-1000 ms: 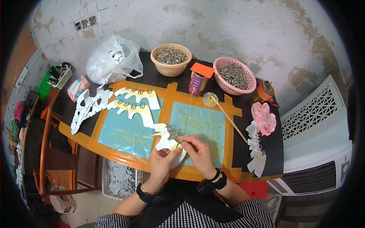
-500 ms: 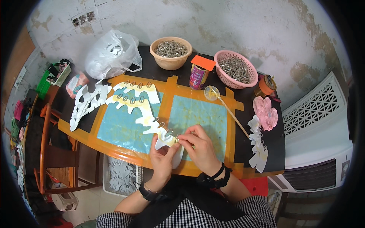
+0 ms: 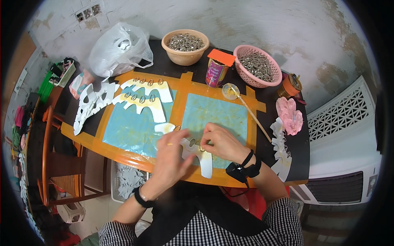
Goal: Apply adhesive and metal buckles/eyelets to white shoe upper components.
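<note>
A white cut-out piece with tabs and yellowish glue [image 3: 206, 166] lies at the front of the blue-covered board, metal rings at its upper tabs. My right hand [image 3: 223, 144] pinches a metal ring [image 3: 201, 149] at this piece's upper edge. Partly over the piece's left end is my left hand [image 3: 172, 158], blurred, its thumb and fingers apart and nothing seen in it. It hides part of the white strip behind. Farther left, two more white pieces, a nearer one [image 3: 157, 112] and a farther one [image 3: 165, 93], carry several rings along their tabs.
At the back stand a beige bowl [image 3: 185, 57] and a pink basket [image 3: 276, 78], both full of metal rings. Between them is a purple can [image 3: 214, 76] with an orange cover. A stick [image 3: 258, 121] rests in a small clear dish. A plastic bag [image 3: 119, 49] sits back left.
My left hand has let go of the white piece and lifted slightly, fingers spreading. My right hand has shifted right with the piece, still pinching at a ring. The view has tilted a little.
</note>
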Demonstrator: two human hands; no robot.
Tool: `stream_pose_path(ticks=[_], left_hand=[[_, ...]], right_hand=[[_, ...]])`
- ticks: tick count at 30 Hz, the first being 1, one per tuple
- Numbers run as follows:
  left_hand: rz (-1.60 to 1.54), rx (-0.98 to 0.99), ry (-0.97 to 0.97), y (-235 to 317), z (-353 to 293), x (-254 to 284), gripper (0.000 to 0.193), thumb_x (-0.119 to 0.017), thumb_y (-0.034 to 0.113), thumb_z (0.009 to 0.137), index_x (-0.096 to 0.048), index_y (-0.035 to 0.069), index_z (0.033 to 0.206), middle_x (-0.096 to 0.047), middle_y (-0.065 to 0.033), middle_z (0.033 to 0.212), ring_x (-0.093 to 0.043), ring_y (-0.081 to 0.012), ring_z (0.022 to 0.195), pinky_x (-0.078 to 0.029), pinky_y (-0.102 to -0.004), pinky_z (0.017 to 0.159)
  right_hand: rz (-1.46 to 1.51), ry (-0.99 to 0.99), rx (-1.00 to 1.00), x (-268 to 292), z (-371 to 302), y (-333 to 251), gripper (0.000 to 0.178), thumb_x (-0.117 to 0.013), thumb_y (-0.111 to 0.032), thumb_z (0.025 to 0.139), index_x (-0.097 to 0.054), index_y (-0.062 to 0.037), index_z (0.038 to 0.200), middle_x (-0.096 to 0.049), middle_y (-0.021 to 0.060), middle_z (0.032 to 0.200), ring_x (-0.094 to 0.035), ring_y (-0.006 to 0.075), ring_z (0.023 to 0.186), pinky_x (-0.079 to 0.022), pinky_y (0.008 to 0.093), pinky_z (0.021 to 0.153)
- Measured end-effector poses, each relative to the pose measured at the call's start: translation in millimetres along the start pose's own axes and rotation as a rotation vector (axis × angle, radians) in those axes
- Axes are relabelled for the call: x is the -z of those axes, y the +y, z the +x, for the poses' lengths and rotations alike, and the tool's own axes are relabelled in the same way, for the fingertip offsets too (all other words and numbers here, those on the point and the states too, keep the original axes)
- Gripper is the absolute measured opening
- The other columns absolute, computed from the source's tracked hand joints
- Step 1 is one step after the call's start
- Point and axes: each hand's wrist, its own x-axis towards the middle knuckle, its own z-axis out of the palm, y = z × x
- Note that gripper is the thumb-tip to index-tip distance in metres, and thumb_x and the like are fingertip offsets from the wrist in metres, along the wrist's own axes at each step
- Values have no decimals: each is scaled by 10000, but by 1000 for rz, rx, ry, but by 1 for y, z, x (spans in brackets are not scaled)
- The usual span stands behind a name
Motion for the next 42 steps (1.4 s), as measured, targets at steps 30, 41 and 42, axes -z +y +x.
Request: stream_pose_path(ticks=[30,41,42], left_hand=[[-82,-58,-120,-17,6,-35,148,-855,85,843,-778,103,969,-767,-17,1216,-659,-266,1213,-458,-443,1014],[-93,-54,-101,-22,4,-38,134,-856,93,835,-759,114,925,-771,0,1168,-660,-240,1186,-446,-418,976],[-94,-53,-98,-22,4,-38,134,-856,93,835,-759,114,925,-771,0,1168,-660,-240,1186,-446,-418,976]], right_hand=[[-56,85,191,4,-14,10,83,-777,-53,853,-777,-78,932,-613,63,976,-649,275,965,-538,421,844],[-190,-121,381,14,14,14,17,-734,-94,848,-737,-78,844,-619,49,971,-636,274,988,-518,422,854],[-269,-89,429,12,13,14,30,-735,-95,831,-723,-71,844,-616,51,971,-632,266,988,-510,410,850]])
